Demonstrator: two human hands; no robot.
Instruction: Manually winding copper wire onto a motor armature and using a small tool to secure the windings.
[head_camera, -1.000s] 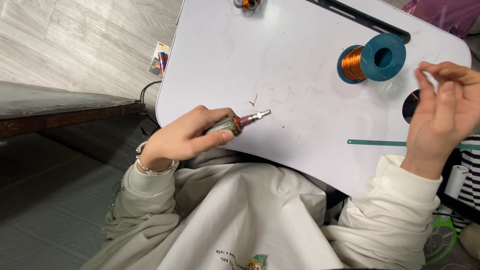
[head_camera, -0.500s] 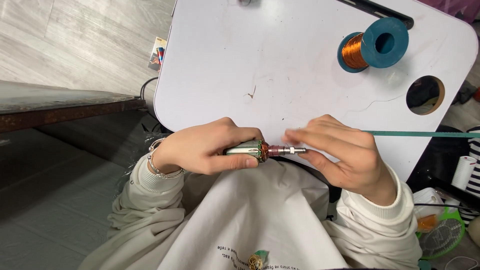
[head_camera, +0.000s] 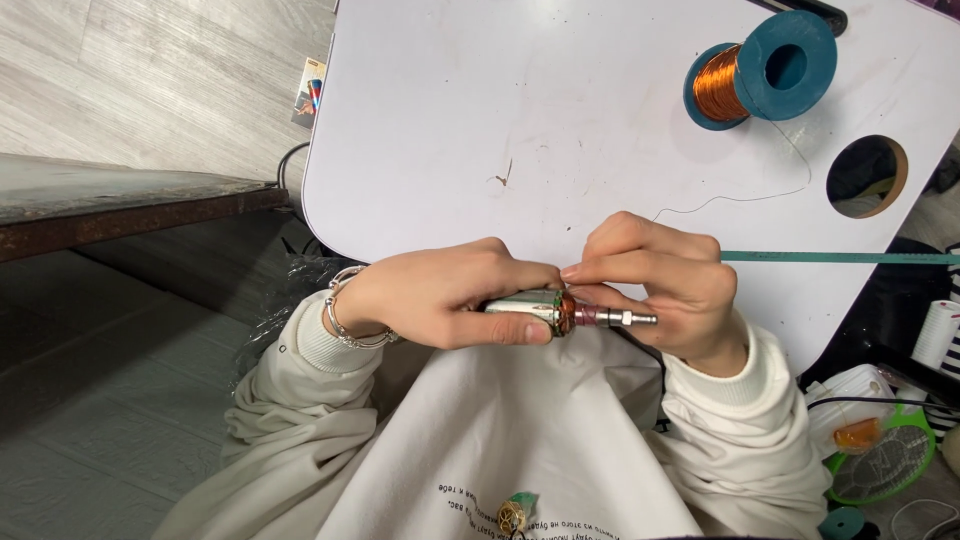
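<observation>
a person in a cream sweatshirt sits at a white worktop (head_camera: 520, 100), seen from above. the left hand (head_camera: 440, 300) is wrapped around a small metal motor armature (head_camera: 545, 310), its grip pinching the silver body just below the worktop's near edge. the right hand (head_camera: 655, 290) meets it from the other side, fingertips pressed together on the copper-wound middle, while the thin shaft pokes out past that grip toward the right. most of the armature is hidden under both hands, so only its silver end, a reddish band and the shaft show. a fine wire (head_camera: 745, 195), hard to make out, trails from behind the right grip up to a teal spool of copper wire (head_camera: 765, 70) well beyond it. a round hole (head_camera: 867, 177) in the worktop lies farther right, partly cut off from clear view. a teal strip (head_camera: 840, 257) runs off the right edge. compared with half a second ago, both hands hold the same pose, with the spool and hole unmoved; a second ago the right hand was raised by the hole.
</observation>
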